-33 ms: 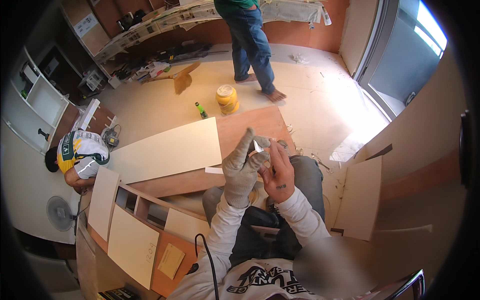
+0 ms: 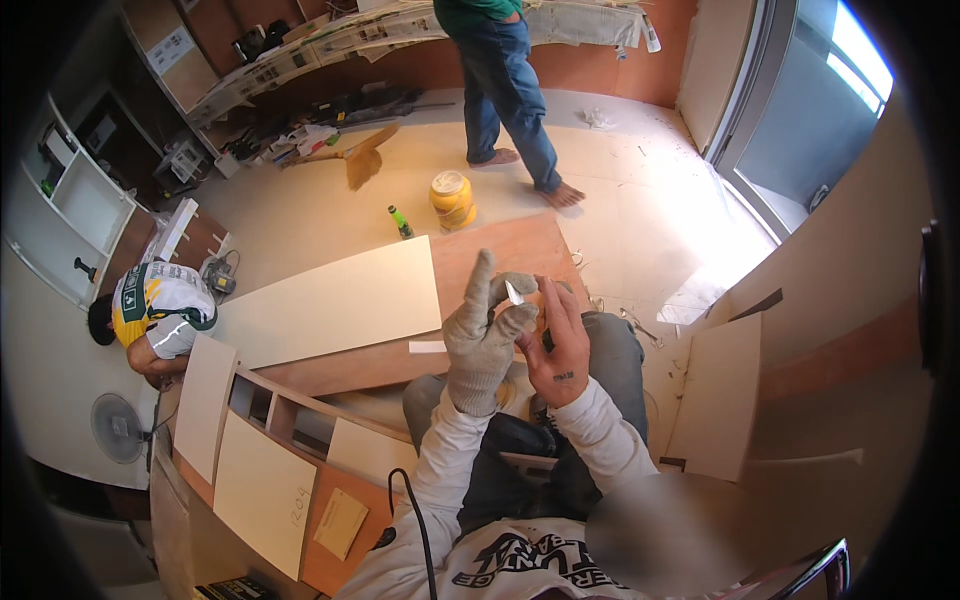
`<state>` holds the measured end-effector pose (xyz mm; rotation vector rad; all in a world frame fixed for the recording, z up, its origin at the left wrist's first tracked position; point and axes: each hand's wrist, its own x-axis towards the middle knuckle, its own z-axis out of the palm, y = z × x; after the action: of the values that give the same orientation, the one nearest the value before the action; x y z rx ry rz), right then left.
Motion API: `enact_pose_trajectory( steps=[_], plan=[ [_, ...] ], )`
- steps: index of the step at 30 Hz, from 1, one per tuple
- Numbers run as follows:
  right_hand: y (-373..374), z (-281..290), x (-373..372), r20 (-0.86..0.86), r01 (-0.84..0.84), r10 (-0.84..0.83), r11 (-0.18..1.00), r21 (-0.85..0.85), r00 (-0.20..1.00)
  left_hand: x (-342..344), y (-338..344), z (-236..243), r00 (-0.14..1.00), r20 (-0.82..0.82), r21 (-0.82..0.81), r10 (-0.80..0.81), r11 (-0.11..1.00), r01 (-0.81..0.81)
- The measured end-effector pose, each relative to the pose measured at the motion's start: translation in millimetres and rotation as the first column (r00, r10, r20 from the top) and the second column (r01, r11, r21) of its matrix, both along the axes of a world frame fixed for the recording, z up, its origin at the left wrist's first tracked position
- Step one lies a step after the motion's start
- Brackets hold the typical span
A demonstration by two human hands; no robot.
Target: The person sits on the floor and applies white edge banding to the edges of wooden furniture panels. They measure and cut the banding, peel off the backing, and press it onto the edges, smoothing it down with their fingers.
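Note:
My left hand (image 2: 474,345) wears a pale knitted glove. Its thumb and a bent finger pinch a small, pointed white or silvery piece (image 2: 514,294), too small to name, while the index finger sticks up. Close on its right is my bare right hand (image 2: 562,355), with its fingers pressed together and pointing up. Whatever lies between those fingers is hidden. Both hands are above my lap. A short white strip (image 2: 427,347) lies just left of the glove, by the edge of a long cream panel (image 2: 340,300).
A brown board (image 2: 505,255) lies under the panel. Beyond are a yellow tub (image 2: 453,200), a green bottle (image 2: 400,221) and a broom (image 2: 363,163). One person (image 2: 505,90) stands ahead; another (image 2: 165,300) crouches at left. A cabinet frame (image 2: 285,415) with panels is at lower left.
My left index finger has tipped slightly to the left. The standing person's front foot has shifted a little to the right. My right hand looks almost unchanged.

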<state>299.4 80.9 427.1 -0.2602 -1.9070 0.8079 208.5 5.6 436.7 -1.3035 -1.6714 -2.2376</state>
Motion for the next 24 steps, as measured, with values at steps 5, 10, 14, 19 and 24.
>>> enact_pose_trajectory(
  steps=[5, 10, 14, 19, 24],
  plan=[
    [6.9, -6.8, 9.1, -0.150, 0.004, -0.004, 1.000, 0.000, 0.989, -2.0, 4.5, -3.4, 0.942, -0.244, -0.027, 0.231, 0.969, -0.245],
    [2.7, 4.3, 10.5, -0.182, 0.030, -0.024, 0.999, 0.032, 0.983, 11.3, 8.2, -19.8, 0.821, -0.479, 0.002, 0.309, 0.936, -0.351],
    [4.8, 12.2, 12.7, -0.175, 0.045, -0.043, 0.999, 0.010, 0.984, 6.5, 6.4, -32.7, 0.752, -0.629, -0.037, 0.198, 0.958, -0.283],
    [9.4, 2.6, 4.8, -0.169, 0.128, -0.117, 0.990, 0.056, 0.979, 9.5, 7.5, -34.7, 0.711, -0.660, -0.051, 0.245, 0.929, -0.367],
    [12.6, 2.0, 4.5, -0.206, 0.174, -0.153, 0.981, 0.088, 0.967, 2.4, 7.6, -22.5, 0.946, -0.313, -0.271, -0.089, 0.963, 0.001]
  ],
)
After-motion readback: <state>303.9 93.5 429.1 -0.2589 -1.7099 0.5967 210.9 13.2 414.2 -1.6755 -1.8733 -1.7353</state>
